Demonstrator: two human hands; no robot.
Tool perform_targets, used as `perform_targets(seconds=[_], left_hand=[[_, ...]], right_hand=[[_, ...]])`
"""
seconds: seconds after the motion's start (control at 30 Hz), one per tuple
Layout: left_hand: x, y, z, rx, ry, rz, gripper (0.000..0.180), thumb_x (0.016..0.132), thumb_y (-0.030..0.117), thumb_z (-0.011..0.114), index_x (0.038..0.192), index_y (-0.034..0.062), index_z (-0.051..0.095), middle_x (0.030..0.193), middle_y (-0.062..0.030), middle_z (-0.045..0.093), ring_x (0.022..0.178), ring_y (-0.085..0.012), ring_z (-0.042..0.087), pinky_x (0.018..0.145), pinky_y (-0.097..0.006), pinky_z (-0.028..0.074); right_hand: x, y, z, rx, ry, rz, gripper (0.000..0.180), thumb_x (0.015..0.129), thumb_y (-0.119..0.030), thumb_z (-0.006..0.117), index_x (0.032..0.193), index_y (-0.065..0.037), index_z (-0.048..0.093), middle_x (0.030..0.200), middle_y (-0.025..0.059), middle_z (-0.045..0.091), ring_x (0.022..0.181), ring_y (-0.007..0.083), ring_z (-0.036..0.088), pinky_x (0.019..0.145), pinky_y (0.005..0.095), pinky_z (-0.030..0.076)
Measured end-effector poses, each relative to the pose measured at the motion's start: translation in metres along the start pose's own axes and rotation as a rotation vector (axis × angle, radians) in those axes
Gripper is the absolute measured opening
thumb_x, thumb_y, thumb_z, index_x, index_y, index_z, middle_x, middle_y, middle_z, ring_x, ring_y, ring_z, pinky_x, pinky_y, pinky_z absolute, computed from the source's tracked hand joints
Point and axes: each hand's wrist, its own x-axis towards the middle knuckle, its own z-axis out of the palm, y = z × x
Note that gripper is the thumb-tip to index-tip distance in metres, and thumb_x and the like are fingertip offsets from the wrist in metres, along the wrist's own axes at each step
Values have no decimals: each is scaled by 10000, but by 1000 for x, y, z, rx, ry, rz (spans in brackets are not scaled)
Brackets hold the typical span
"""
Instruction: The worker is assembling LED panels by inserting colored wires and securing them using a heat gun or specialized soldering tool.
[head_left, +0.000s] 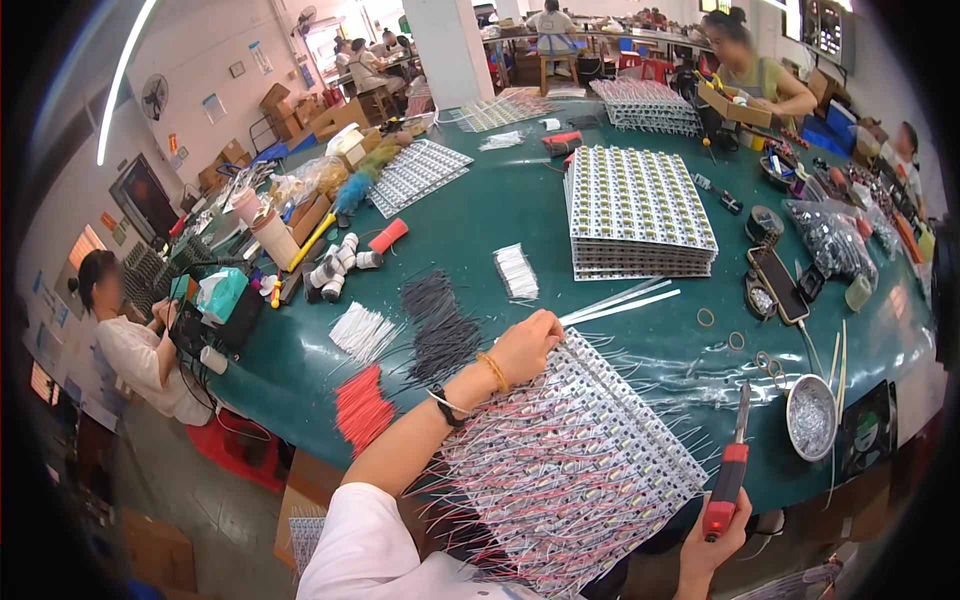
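My left hand point(530, 345) reaches over the far left corner of a large white circuit-board panel point(630, 440). Its fingertips are pinched together; what they hold is too small to make out. Many thin red, white and dark wires stick out of the panel, densest on its left. Near the panel's right corner, my right hand point(718, 545) is closed around a red-and-black handheld tool point(728, 485) with a narrow dark tip pointing up and away. A red light shows on the tool's near end. Beyond my left hand lie white strips point(625, 302).
Red point(364, 408), black point(440, 325) and white wire bundles point(365, 333) lie left. Stacked panels point(640, 215) stand beyond. A metal bowl point(811, 417), a phone point(777, 282) and rubber bands point(737, 340) are at right. One co-worker point(140, 340) sits left, another point(750, 75) far right.
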Motion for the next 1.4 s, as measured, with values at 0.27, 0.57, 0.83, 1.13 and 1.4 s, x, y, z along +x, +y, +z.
perform_targets(seconds=[0.27, 0.57, 0.83, 1.13, 1.4], left_hand=[[-5, -2, -4, 30, 22, 56, 71, 862, 57, 544, 922, 21, 537, 867, -149, 579, 779, -315, 588, 700, -377, 469], [8, 2, 7, -2, 111, 62, 119, 810, 123, 641, 812, 11, 601, 733, -120, 599, 610, -212, 578, 560, -315, 451], [7, 0, 0, -84, 34, -140, 170, 765, 141, 707, 749, 7, 605, 654, -46, 573, 565, -107, 488, 523, -253, 393], [6, -3, -15, -160, -131, -231, 123, 809, 55, 671, 792, -24, 578, 737, 12, 560, 642, -19, 501, 549, -168, 420], [7, 4, -22, -117, -223, -277, 116, 796, 58, 685, 804, -7, 588, 746, -16, 593, 652, -48, 521, 572, -204, 451]], right_hand=[[-14, -3, 2, -35, 34, -122, 324, 817, 5, 638, 1106, 69, 506, 900, 163, 606, 777, 220, 604, 726, 303, 467], [-20, 7, -1, -207, 74, -187, 332, 797, -31, 683, 1078, 62, 533, 865, 153, 646, 749, 196, 635, 707, 294, 501], [-34, 22, 4, -46, 74, 15, 398, 741, -65, 735, 1066, 33, 528, 855, 115, 649, 692, 147, 624, 646, 254, 490], [-46, 21, 1, -4, -71, 234, 328, 729, 2, 735, 1003, 18, 556, 940, 93, 588, 825, 162, 601, 750, 276, 465], [-47, 17, -4, -32, -141, 87, 242, 770, 21, 688, 975, 21, 558, 948, 88, 552, 778, 185, 572, 708, 283, 444]])
